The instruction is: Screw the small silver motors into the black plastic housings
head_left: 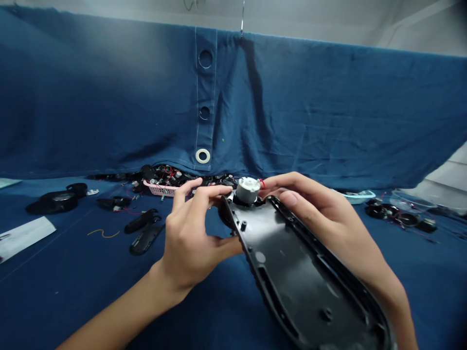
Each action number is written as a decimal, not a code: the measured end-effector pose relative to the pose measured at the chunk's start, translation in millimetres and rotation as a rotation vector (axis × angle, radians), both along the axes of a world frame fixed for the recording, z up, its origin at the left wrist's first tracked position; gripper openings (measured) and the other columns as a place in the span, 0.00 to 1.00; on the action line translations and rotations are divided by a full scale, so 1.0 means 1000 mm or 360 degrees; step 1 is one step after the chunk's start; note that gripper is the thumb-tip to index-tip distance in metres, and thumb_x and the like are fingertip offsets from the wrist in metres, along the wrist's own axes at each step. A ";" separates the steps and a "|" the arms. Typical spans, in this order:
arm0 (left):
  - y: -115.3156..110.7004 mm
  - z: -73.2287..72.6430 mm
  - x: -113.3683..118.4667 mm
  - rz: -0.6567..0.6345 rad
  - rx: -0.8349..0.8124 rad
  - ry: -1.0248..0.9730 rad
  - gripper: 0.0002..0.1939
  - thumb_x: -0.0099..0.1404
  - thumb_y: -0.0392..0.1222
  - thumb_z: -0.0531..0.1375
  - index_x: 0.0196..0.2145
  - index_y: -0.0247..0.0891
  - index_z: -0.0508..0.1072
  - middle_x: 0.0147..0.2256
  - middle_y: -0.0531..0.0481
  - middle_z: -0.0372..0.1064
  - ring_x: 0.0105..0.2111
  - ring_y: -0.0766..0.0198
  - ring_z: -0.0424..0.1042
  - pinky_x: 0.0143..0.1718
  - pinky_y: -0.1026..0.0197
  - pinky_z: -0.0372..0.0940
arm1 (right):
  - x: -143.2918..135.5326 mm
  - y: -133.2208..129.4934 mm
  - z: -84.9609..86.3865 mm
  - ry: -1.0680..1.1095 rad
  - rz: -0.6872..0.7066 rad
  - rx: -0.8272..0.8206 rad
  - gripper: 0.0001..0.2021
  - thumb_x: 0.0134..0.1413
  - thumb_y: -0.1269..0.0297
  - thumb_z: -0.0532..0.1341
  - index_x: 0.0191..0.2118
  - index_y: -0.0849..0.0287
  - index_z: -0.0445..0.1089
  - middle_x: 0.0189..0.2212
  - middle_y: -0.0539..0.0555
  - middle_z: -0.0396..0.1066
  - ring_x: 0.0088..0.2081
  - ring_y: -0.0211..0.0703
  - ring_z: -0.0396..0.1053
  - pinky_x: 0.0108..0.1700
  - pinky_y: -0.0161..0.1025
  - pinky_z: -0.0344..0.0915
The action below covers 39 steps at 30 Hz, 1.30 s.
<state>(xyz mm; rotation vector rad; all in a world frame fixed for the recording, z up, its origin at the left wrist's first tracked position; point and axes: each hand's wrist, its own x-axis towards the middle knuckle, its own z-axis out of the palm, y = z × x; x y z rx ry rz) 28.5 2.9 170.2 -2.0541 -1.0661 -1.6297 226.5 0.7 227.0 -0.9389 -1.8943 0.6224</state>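
A long black plastic housing (pixel 292 262), its hollow inner side up, is held between my two hands and slants toward me at the lower right. At its far end sits a small motor (pixel 248 189), a silver can with a white end cap. My left hand (pixel 197 233) grips the far left edge, thumb beneath and fingers near the motor. My right hand (pixel 324 218) holds the right edge, its thumb on the rim and its index finger at a short red wire (pixel 261 183) beside the motor. The other right fingers are hidden behind the housing.
Behind stands a pink basket (pixel 160 188) among a heap of wired parts. Black casings (pixel 146 236), a yellow wire (pixel 104 234) and a white strip (pixel 25 238) lie left. Dark round parts (pixel 397 214) and a light-blue tray (pixel 355 197) are right. A blue cloth (pixel 310 112) hangs behind.
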 end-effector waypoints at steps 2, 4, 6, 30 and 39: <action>0.000 -0.001 0.000 0.0037 0.0094 0.0029 0.13 0.66 0.45 0.58 0.47 0.40 0.69 0.38 0.51 0.77 0.45 0.56 0.77 0.59 0.49 0.64 | 0.000 0.000 0.000 0.0026 0.0026 -0.0037 0.10 0.63 0.54 0.59 0.44 0.49 0.75 0.42 0.48 0.77 0.41 0.39 0.75 0.40 0.30 0.71; 0.001 -0.002 0.000 0.0059 0.0200 0.0048 0.12 0.66 0.41 0.58 0.47 0.38 0.69 0.38 0.49 0.77 0.44 0.57 0.77 0.60 0.49 0.63 | 0.000 0.000 0.001 0.0051 0.0062 -0.0071 0.10 0.62 0.53 0.60 0.44 0.48 0.75 0.42 0.48 0.77 0.42 0.39 0.75 0.41 0.31 0.72; 0.001 -0.002 0.000 0.0075 0.0270 0.0079 0.12 0.66 0.38 0.59 0.48 0.38 0.68 0.38 0.48 0.77 0.43 0.57 0.77 0.59 0.48 0.62 | 0.001 -0.001 0.001 0.0073 0.0086 -0.0089 0.10 0.62 0.54 0.60 0.44 0.48 0.75 0.43 0.48 0.77 0.42 0.39 0.76 0.42 0.32 0.73; -0.001 -0.001 0.000 0.0126 0.0413 0.0117 0.29 0.59 0.52 0.68 0.54 0.43 0.65 0.41 0.49 0.77 0.40 0.54 0.77 0.58 0.44 0.60 | 0.006 0.001 -0.008 0.0154 0.0193 -0.0080 0.12 0.63 0.59 0.60 0.50 0.48 0.74 0.48 0.50 0.77 0.48 0.44 0.76 0.41 0.33 0.74; 0.001 0.000 0.002 0.0098 0.0440 0.0083 0.28 0.59 0.51 0.67 0.54 0.42 0.65 0.40 0.49 0.76 0.42 0.55 0.76 0.57 0.45 0.62 | 0.004 0.001 -0.006 0.0233 0.0238 -0.0100 0.10 0.63 0.60 0.60 0.48 0.47 0.75 0.47 0.49 0.77 0.46 0.42 0.76 0.43 0.33 0.73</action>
